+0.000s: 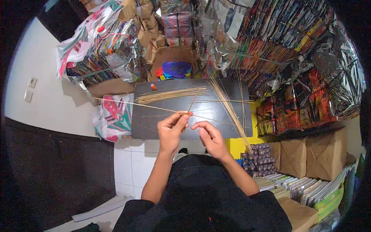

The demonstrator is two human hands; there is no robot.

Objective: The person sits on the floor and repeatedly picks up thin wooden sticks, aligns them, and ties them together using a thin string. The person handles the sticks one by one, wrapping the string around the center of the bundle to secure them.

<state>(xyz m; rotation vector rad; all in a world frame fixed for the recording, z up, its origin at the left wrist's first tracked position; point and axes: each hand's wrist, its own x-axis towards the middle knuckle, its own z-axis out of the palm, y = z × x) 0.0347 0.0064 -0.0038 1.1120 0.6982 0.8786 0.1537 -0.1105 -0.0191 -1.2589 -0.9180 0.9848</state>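
My left hand point(171, 129) is closed on crossed thin bamboo sticks point(150, 107), pinching them between thumb and fingers where they meet. One long stick runs out to the left, and a shorter one points up from the crossing. Something orange, like thread, shows at the pinched joint point(189, 113). To its right, my right hand point(212, 142) is half curled, thumb and index finger a little apart; no thread can be made out between them. An orange spool of thread point(153, 87) stands at the far left of the dark table point(145, 129).
Bundles of bamboo sticks point(170, 95) lie across the table's far side, with another bundle point(228, 104) slanting off its right edge. Stacked packs of folded coloured material point(278, 34) rise behind. Brown boxes point(326, 154) and a pile of small dark rolls point(259, 160) stand at right.
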